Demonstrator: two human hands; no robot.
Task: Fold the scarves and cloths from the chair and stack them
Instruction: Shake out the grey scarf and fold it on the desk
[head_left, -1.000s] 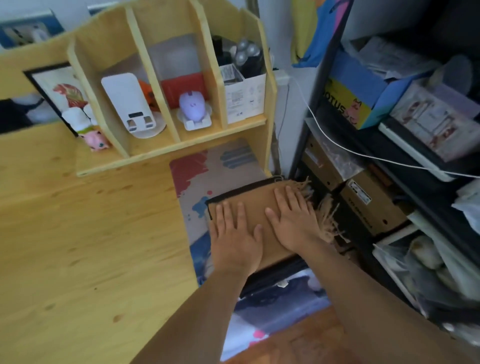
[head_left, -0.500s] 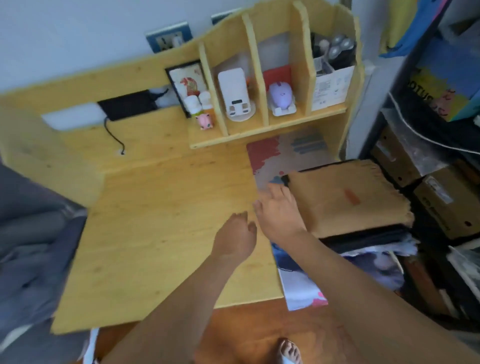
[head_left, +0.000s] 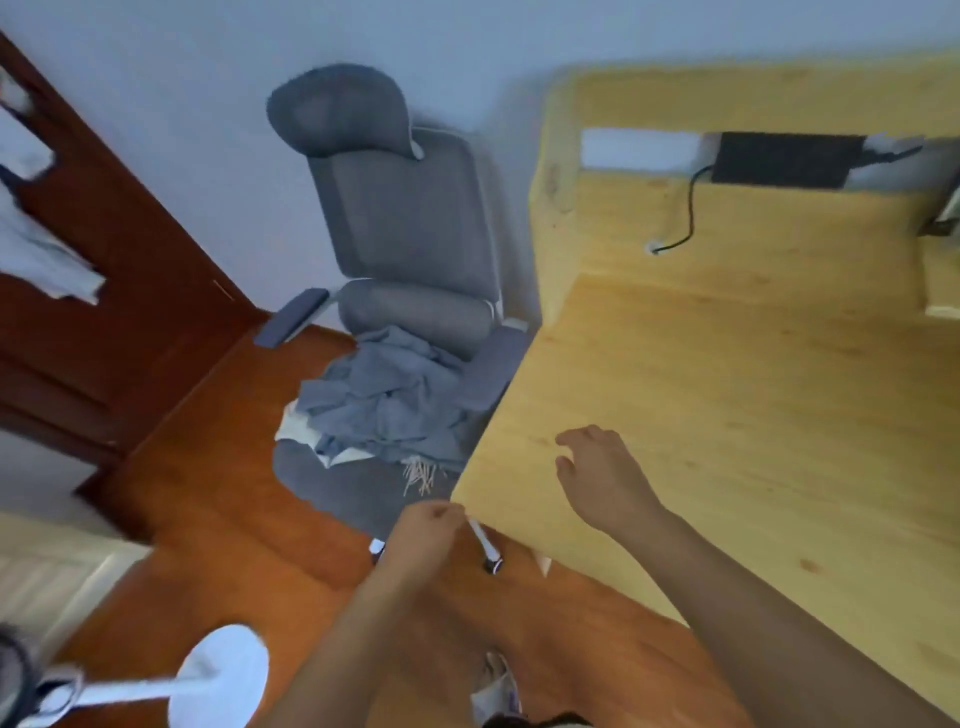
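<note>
Now | left hand (head_left: 423, 540) fingers loosely curled, empty | right hand (head_left: 605, 480) fingers relaxed above desk (head_left: 753, 395)

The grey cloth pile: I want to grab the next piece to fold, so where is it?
In the head view the grey cloth pile lies crumpled on the seat of the grey chair, left of the wooden desk.
</note>
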